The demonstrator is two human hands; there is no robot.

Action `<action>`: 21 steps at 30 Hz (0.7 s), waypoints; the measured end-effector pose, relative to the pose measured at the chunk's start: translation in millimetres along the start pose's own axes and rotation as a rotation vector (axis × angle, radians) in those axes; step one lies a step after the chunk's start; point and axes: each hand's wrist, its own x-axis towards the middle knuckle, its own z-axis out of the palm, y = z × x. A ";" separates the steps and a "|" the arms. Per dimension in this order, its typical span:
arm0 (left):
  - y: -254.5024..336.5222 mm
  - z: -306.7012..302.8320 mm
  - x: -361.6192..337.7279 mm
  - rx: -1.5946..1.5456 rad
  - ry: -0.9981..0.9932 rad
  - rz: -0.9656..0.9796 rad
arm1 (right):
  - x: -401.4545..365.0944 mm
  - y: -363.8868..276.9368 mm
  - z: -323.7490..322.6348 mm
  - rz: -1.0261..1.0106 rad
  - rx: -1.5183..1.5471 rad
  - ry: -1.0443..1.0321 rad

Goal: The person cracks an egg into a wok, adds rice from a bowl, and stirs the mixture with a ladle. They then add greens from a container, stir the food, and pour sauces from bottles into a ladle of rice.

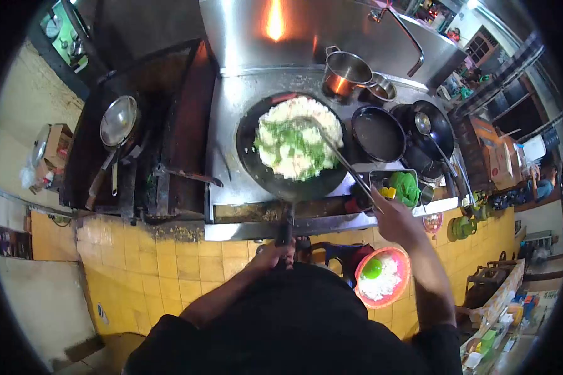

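Observation:
A dark wok (249,167) sits on the steel cooktop, holding white rice (326,117) with chopped greens (288,139) spread over its middle. My left hand (274,257) is closed around the wok's handle, close to my body. In my right hand (394,220), fingers wrapped round it, is a long-handled metal ladle (344,161). The ladle's head reaches into the rice and is partly hidden there. Below my right hand stands a metal container with green leaves (405,187) and something yellow in it.
To the wok's right are a black pan (379,134), a second wok (444,119) with a ladle, and a steel pot (345,70). A strainer (119,122) lies on the dark stove at left. An orange basin (408,275) of rice stands low at right. Another person (540,187) is far right.

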 end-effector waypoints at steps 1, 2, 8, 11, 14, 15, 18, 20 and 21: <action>31.2 5.9 -16.2 -0.122 -0.108 -0.021 | -17.8 -9.4 -21.1 -0.001 -0.002 0.013; 50.0 8.2 -24.0 -0.250 -0.213 -0.051 | -40.1 -18.4 -43.2 -0.052 -0.051 -0.033; 96.7 9.7 37.0 -0.840 -0.220 -0.321 | -44.2 -33.6 29.1 0.091 -0.167 -0.174; 22.7 -24.2 21.9 -0.176 -0.238 -0.158 | -34.7 -45.6 52.6 0.143 -0.278 -0.146; 48.0 -5.9 -49.2 -0.255 -0.189 -0.186 | -54.8 -70.0 4.9 0.116 -0.239 -0.240; 62.9 -7.4 -45.3 -0.252 -0.220 -0.141 | -61.6 -88.0 -26.3 0.147 -0.248 -0.322; 71.9 -13.5 18.4 -0.343 -0.319 -0.082 | -63.9 -92.6 -27.2 0.142 -0.252 -0.354; 98.3 -2.2 41.0 -0.804 -0.226 -0.291 | -49.7 -78.0 3.9 0.111 -0.253 -0.259; 84.0 -5.4 44.9 -0.772 -0.291 -0.226 | -36.6 -62.6 31.7 0.110 -0.256 -0.181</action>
